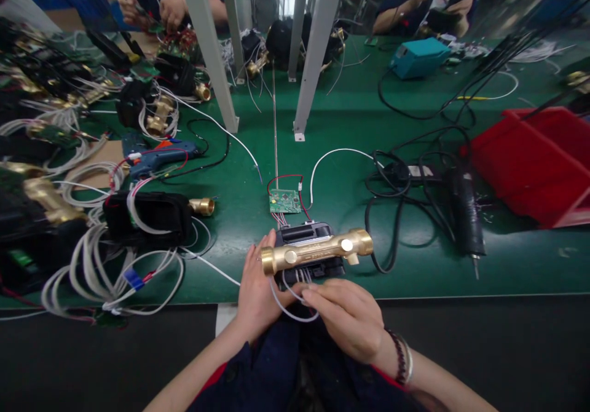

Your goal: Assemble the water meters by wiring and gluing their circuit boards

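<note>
Near the front edge of the bench, my left hand is closed round the left end of a brass meter body with threaded ends. A black plastic housing sits behind and under the brass. Thin cables loop out of its near side, and my right hand pinches them between thumb and fingers, just in front of the brass. Beyond the housing lies a green circuit board, joined to it by thin wires, with a red wire looped above it. What my left fingers grip underneath is hidden.
To the left are a black housing with coiled white cables and a blue glue gun. At right lie a black power screwdriver, black cords and a red bin. Metal posts rise ahead; other people work across the bench.
</note>
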`<control>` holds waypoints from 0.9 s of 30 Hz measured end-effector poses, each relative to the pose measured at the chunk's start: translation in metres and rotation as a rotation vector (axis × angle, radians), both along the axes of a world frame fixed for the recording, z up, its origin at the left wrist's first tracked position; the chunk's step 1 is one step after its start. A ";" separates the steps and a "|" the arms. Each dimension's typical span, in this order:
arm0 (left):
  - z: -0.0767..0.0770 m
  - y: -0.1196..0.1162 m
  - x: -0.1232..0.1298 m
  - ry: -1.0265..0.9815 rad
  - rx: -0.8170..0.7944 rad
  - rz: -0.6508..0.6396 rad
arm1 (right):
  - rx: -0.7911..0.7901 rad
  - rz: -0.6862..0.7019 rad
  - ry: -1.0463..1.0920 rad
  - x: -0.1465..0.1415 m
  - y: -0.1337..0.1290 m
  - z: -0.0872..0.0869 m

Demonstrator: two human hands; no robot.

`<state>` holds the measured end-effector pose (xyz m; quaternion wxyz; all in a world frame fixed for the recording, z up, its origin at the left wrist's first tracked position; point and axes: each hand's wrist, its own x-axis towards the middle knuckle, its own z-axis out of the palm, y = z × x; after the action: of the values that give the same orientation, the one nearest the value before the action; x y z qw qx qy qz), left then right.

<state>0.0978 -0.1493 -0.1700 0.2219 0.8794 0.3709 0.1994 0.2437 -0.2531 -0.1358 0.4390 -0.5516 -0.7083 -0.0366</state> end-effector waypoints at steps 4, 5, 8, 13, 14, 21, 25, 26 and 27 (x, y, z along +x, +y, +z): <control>0.000 0.001 0.000 -0.025 0.015 -0.001 | -0.112 0.091 -0.043 0.001 0.002 0.008; 0.000 0.001 0.000 -0.033 0.020 -0.007 | -0.144 0.103 -0.054 0.002 0.003 0.009; 0.001 0.002 -0.001 -0.037 0.016 -0.006 | -0.201 0.059 -0.071 0.004 0.003 0.008; 0.005 0.002 -0.001 -0.029 -0.037 -0.001 | -0.131 0.021 -0.041 0.007 0.002 0.000; 0.006 0.002 -0.001 -0.035 -0.056 0.007 | -0.125 0.036 -0.042 0.008 0.001 -0.001; 0.009 0.004 0.001 -0.059 -0.195 0.009 | -0.179 0.109 -0.097 0.012 0.004 -0.009; 0.006 0.003 0.004 -0.070 -0.139 0.047 | -0.208 0.148 -0.185 0.012 0.005 -0.010; 0.002 0.004 0.005 -0.068 -0.093 0.045 | -0.207 0.195 -0.183 0.015 0.005 -0.007; -0.002 0.006 0.005 -0.065 -0.044 0.043 | -0.190 0.239 -0.156 0.019 0.005 -0.003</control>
<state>0.1026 -0.1435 -0.1720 0.2488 0.8591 0.3868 0.2243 0.2631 -0.2483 -0.1387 0.3300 -0.4978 -0.8010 0.0404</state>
